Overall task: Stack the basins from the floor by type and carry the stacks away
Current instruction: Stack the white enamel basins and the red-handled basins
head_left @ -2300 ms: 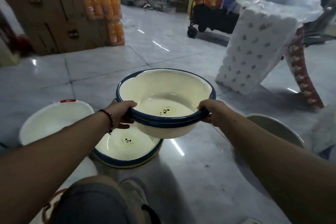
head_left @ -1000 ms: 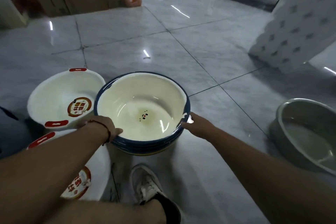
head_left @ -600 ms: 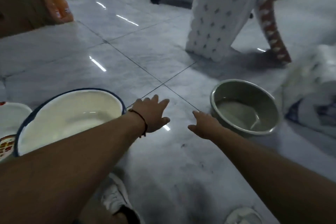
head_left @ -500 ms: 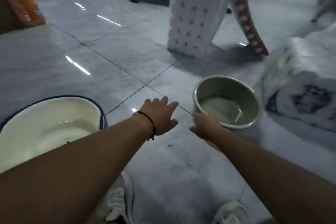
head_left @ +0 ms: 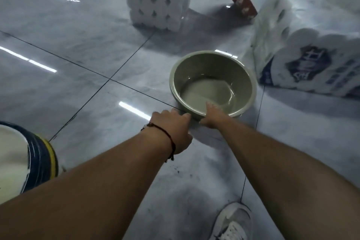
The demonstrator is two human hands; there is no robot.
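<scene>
Looking down through the head view, the green basin (head_left: pixel 212 84) sits on the floor (head_left: pixel 97 54) just ahead of both hands. The right hand (head_left: pixel 213 116) hooks its near rim; the left hand (head_left: pixel 173 128), open, touches the rim's outside, equally near.

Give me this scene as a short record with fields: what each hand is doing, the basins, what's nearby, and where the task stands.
left hand: at the near rim of the green basin, on its outer side; grip not clear
right hand: over the near rim, fingers inside the green basin
green basin: upright on the floor, empty
cream basins: nested stack with blue rims, at the left edge
nearby: toilet paper packs right of the green basin
shoe: bottom edge
task stage: green basin not yet lifted
</scene>
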